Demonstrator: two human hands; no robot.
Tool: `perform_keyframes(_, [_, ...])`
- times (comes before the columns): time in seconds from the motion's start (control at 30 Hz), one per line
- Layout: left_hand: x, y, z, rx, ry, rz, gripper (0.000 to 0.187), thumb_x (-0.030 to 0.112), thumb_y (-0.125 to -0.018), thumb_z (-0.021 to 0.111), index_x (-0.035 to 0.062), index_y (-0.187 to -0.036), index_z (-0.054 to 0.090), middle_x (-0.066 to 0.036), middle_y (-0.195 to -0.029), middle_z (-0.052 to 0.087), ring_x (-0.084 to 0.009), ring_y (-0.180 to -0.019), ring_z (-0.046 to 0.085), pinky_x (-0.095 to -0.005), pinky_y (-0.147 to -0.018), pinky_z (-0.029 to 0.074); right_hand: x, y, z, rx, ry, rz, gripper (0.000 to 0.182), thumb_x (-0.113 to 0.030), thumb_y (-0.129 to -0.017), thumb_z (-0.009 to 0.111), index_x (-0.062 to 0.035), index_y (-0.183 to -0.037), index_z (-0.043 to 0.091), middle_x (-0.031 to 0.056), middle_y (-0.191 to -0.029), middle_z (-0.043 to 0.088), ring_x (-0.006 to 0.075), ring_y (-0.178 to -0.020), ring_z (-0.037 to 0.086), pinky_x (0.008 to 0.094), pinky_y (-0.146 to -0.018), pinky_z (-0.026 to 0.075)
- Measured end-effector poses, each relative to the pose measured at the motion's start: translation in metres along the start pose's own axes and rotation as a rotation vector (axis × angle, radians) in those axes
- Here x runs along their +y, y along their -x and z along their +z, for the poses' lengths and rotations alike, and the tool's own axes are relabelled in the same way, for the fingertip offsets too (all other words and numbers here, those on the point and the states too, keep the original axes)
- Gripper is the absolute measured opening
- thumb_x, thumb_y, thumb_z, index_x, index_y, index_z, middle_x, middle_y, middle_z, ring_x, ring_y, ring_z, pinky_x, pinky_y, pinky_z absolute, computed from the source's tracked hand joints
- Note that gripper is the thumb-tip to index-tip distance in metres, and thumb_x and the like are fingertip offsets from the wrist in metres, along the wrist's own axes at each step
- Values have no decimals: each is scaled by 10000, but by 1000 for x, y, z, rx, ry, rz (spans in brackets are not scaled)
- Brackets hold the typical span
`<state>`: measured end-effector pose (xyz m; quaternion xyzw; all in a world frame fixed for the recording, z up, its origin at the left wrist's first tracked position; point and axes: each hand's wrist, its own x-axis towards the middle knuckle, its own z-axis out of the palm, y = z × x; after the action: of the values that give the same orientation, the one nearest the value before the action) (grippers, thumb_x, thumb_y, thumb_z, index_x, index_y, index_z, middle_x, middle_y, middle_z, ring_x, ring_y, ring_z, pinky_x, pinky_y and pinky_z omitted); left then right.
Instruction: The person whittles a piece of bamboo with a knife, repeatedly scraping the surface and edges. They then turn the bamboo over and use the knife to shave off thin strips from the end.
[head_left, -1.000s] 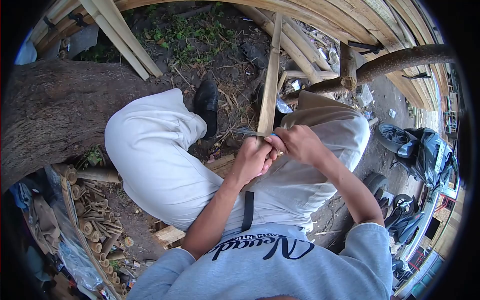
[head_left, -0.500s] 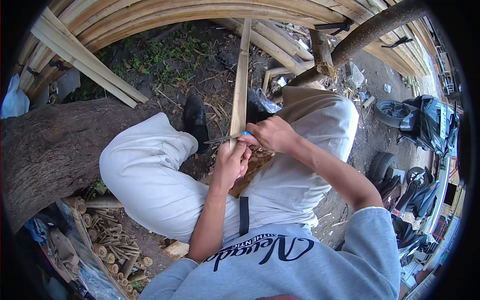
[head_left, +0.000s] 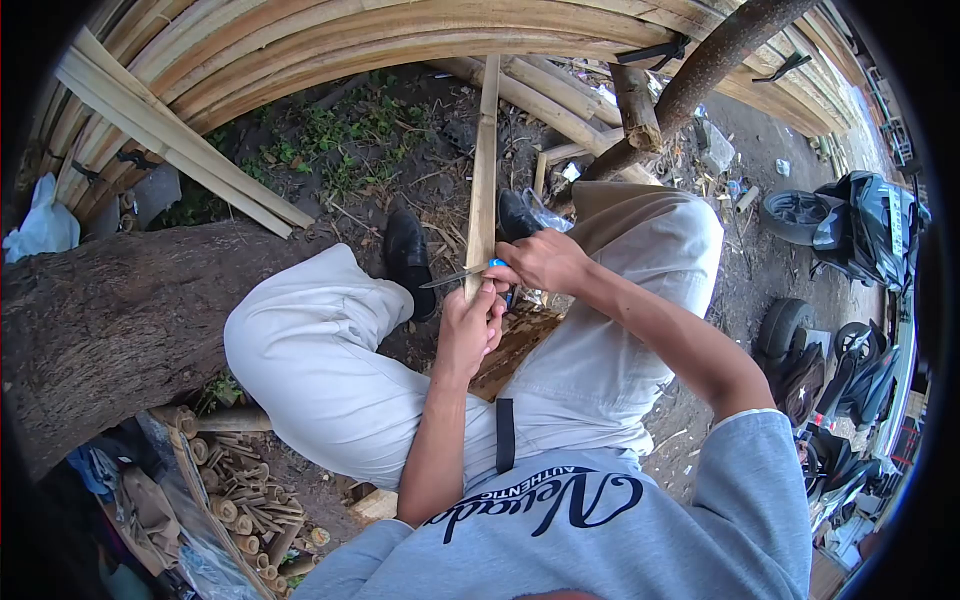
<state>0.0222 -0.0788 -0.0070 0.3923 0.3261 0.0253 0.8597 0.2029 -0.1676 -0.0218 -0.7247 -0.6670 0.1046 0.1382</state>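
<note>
A long, flat bamboo strip (head_left: pixel 482 170) runs away from me between my legs. My left hand (head_left: pixel 468 328) is wrapped around its near end. In my right hand (head_left: pixel 545 262) is a knife with a blue handle (head_left: pixel 497 263), its fingers closed round the grip. The knife's narrow blade (head_left: pixel 450 277) points left and lies across the strip just beyond my left fingers. Both hands are close together, nearly touching, above a worn wooden block (head_left: pixel 515 350) between my thighs. The strip's very end is hidden by my left hand.
Stacked bamboo strips (head_left: pixel 350 45) span the far side. A thick trunk (head_left: pixel 110 320) lies at left, with cut bamboo pieces (head_left: pixel 250 490) below it. A leaning branch (head_left: pixel 715 75) stands at far right; motorcycles (head_left: pixel 865 235) are parked beyond.
The whole view has shifted slightly, with my legs and hands appearing a little further right. Both hands keep their grips, and the blade still crosses the strip near the left fingers.
</note>
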Motion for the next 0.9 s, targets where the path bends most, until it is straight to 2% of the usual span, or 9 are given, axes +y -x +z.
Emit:
perform_keyframes(0.17, [5, 9, 6, -18, 8, -8, 309, 230, -1047, 488, -58, -1134, 561, -13, -757, 497, -25, -452, 374, -196, -340, 273, 23, -1, 7, 57, 95, -40, 488, -517, -1000, 477, -76, -803, 549, 129, -595, 609, 362, -546, 619, 445, -473, 461])
perform_keyframes(0.23, [9, 25, 17, -68, 15, -20, 306, 206, -1040, 486, -70, -1155, 549, -13, -755, 493, -26, -452, 369, -197, -338, 276, 66, -14, 0, 54, 229, 567, 522, -516, -1015, 449, -54, -824, 597, 164, -561, 614, 382, -531, 631, 461, -467, 496])
perform_keyframes(0.27, [14, 24, 13, -53, 13, -10, 314, 211, -1041, 483, -72, -1162, 547, -17, -758, 500, -31, -451, 374, -198, -341, 283, 65, -13, 2, 69, 229, 581, 522, -516, -1015, 449, -54, -824, 597, 164, -561, 614, 382, -531, 631, 461, -467, 496])
perform_keyframes(0.33, [18, 21, 10, -53, 37, 4, 323, 215, -1042, 480, -75, -1170, 545, -22, -760, 508, -36, -451, 379, -200, -345, 290, 47, -13, -16, 106, 239, 482, 530, -506, -1028, 425, -46, -832, 600, 185, -554, 607, 408, -537, 628, 489, -474, 502])
perform_keyframes(0.43, [9, 8, 12, -42, 58, 21, 319, 203, -1057, 447, -81, -1161, 549, -65, -750, 564, -54, -423, 404, -227, -335, 305, 6, -16, -20, 68, 112, 487, 515, -478, -1039, 413, -38, -835, 586, 209, -584, 610, 430, -580, 631, 518, -518, 506])
perform_keyframes(0.5, [3, 3, 9, -2, 54, 6, 284, 198, -1055, 448, -61, -1066, 563, -61, -720, 568, -56, -409, 422, -236, -332, 310, -26, -9, -20, -65, -40, 390, 456, -414, -1055, 405, -43, -849, 573, 227, -625, 598, 446, -637, 616, 535, -589, 492])
perform_keyframes(0.6, [1, 3, -1, -25, -15, 14, 251, 188, -1045, 452, 6, -886, 521, -56, -712, 568, -59, -411, 431, -236, -339, 315, -61, 1, -27, -145, -111, 301, 413, -395, -1045, 441, -59, -829, 549, 185, -609, 577, 409, -615, 612, 509, -564, 474])
perform_keyframes(0.77, [-2, 5, 2, -84, 15, -13, 242, 219, -1054, 456, 15, -948, 532, -56, -736, 568, -51, -431, 438, -222, -349, 324, -38, 6, -34, -109, 29, 76, 458, -444, -1030, 461, -69, -790, 566, 136, -516, 561, 354, -496, 609, 435, -458, 472])
perform_keyframes(0.9, [-4, 4, 1, -77, 7, 41, 349, 267, -1058, 434, 9, -842, 523, -44, -643, 567, -71, -404, 454, -252, -333, 328, -35, 2, -37, -161, 18, 29, 470, -450, -1028, 465, -70, -773, 572, 144, -519, 562, 361, -504, 612, 446, -473, 481])
